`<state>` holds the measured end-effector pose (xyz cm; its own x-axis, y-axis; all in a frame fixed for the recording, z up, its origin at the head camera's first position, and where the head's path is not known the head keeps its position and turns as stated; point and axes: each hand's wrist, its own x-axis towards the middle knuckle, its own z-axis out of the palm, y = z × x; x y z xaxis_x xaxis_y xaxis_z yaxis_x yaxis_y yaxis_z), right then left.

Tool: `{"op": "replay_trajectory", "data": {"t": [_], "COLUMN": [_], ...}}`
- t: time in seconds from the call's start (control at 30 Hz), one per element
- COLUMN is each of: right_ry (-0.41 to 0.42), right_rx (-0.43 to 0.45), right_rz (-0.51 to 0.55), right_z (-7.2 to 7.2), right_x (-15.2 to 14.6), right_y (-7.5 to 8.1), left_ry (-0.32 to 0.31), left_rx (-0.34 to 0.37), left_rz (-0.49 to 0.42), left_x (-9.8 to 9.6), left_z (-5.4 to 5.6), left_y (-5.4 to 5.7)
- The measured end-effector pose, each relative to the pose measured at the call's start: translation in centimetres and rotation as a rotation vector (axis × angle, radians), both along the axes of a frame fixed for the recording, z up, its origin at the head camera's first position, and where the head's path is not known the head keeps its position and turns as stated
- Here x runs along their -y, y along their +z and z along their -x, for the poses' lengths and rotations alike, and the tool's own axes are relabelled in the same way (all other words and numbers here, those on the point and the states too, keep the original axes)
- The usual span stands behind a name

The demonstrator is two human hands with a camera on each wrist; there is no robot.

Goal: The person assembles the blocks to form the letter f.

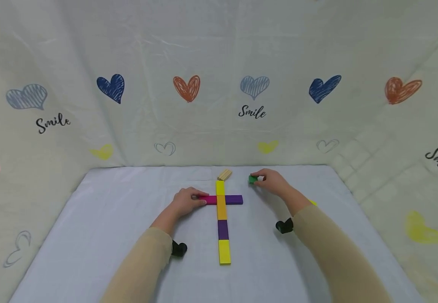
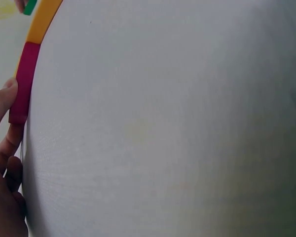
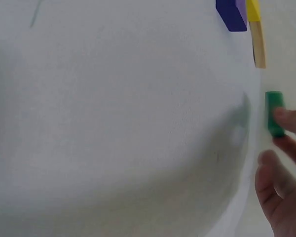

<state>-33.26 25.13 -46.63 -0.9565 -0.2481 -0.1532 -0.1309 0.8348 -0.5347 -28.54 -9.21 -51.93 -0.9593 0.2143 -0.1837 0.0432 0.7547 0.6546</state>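
Note:
My left hand (image 1: 186, 202) pinches the outer end of a magenta block (image 1: 211, 200) between thumb and fingers. In the left wrist view the thumb lies along that block's side. The magenta block meets an orange block (image 1: 222, 207), with a purple block (image 1: 234, 200) on the orange one's other side. A yellow block (image 1: 220, 187) lies beyond the orange one; another purple block (image 1: 223, 229) and a yellow block (image 1: 224, 252) continue toward me, forming a cross. To the right, my right hand (image 1: 273, 182) pinches a green block (image 1: 252, 179) at its fingertips.
A plain wooden block (image 1: 225, 174) lies angled at the far tip of the cross. Something yellow (image 1: 313, 202) shows partly behind my right forearm. The white-covered table (image 1: 109, 219) ends at a back wall of cloth (image 1: 219, 50) printed with hearts.

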Motion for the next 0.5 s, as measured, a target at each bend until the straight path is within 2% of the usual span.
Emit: {"op": "replay_trajectory", "data": {"t": [0.13, 0.5], "right_ry": [0.011, -0.054], "right_rx": [-0.023, 0.0], "right_rz": [-0.028, -0.052], "right_z": [1.0, 2.7], "right_x": [0.8, 3.3], "right_y": [-0.4, -1.2], "left_ry": [0.007, -0.003], "left_rx": [0.008, 0.012], "left_rz": [0.005, 0.014], "left_x": [-0.1, 0.0], "left_z": [0.1, 0.0], "left_y": [-0.1, 0.2]}}
